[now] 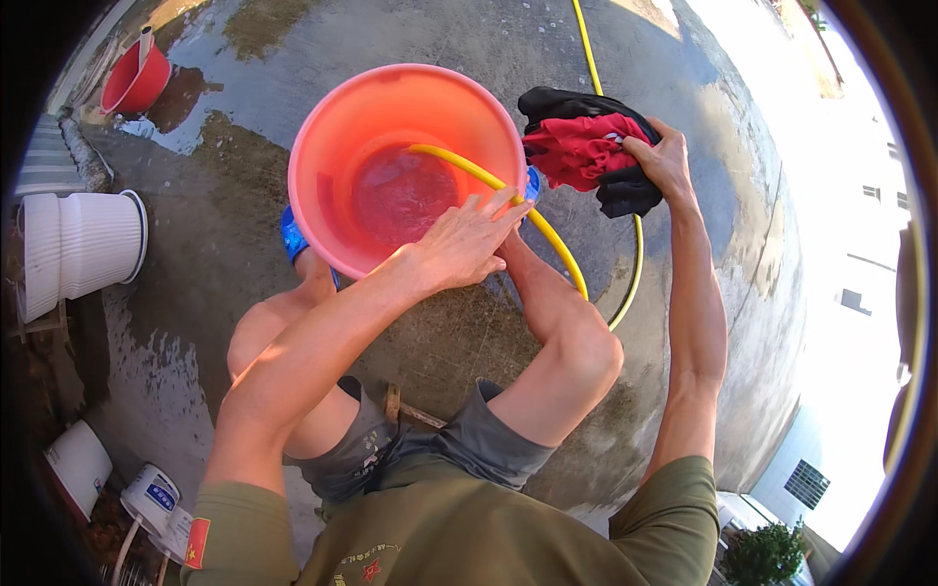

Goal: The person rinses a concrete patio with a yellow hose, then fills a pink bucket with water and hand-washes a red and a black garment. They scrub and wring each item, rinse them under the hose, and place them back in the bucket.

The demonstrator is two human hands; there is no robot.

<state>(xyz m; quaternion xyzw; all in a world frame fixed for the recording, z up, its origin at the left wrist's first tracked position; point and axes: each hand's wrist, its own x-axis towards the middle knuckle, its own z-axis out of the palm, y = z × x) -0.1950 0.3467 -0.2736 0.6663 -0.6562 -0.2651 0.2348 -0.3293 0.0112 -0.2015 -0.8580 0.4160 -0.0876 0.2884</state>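
Note:
A pink plastic bucket (315,146) stands between my feet, with shallow water (403,194) in its bottom. Over its right rim bends a yellow hose (560,245), its end inside the bucket. My left hand (473,238) is at that rim, its outstretched fingers laid over the hose and holding it there. Out to the right of the bucket, my right hand (663,157) grips a bunched red cloth (579,150) together with black cloth (557,102). The bundle hangs apart from the bucket, and its folds hide the garments' shapes.
A red container (135,80) with a pale tube sits at the far left. White ribbed pots (84,245) and white pails (150,498) line the left side. More hose (586,44) runs across the wet concrete floor (454,322). Blue shoes (293,234) flank the bucket.

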